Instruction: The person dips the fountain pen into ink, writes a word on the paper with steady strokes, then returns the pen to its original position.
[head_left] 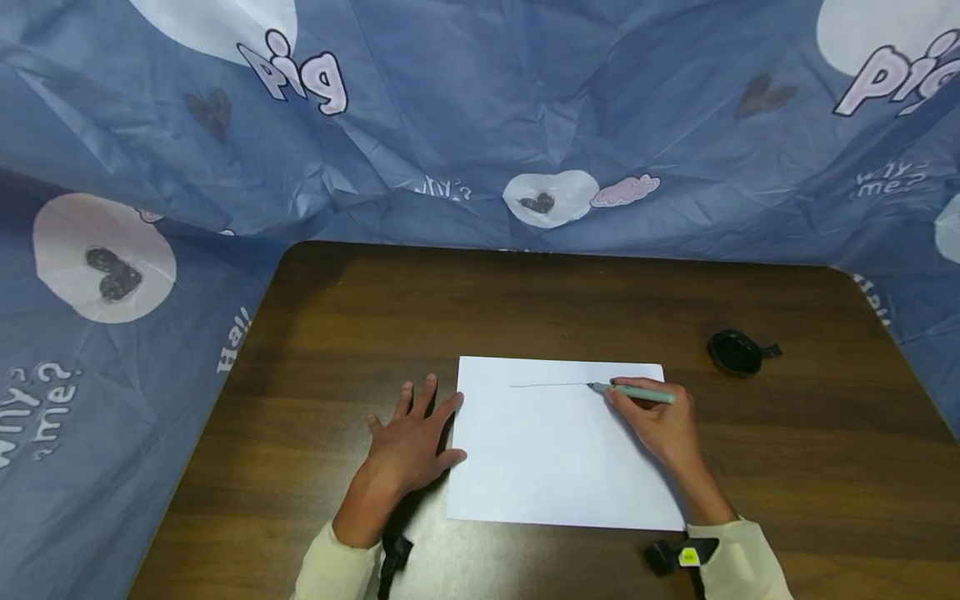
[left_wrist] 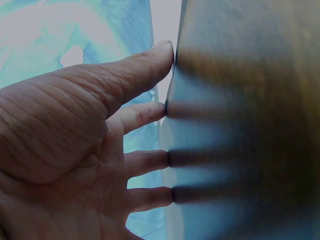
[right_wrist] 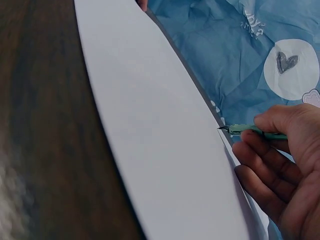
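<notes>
A white sheet of paper lies on the wooden table, with one thin straight line across its upper part. My right hand pinches a pale green fountain pen between thumb and fingers. The nib meets the line's right end, and in the right wrist view the pen points at the sheet. My left hand is spread at the paper's left edge, thumb and index fingertip on that edge, the other fingers on the wood. The left wrist view shows its fingertips against the tabletop.
A small round black object with a short tab sits on the table right of the paper. Blue printed cloth hangs behind the table and at both sides. Each wrist wears a black camera.
</notes>
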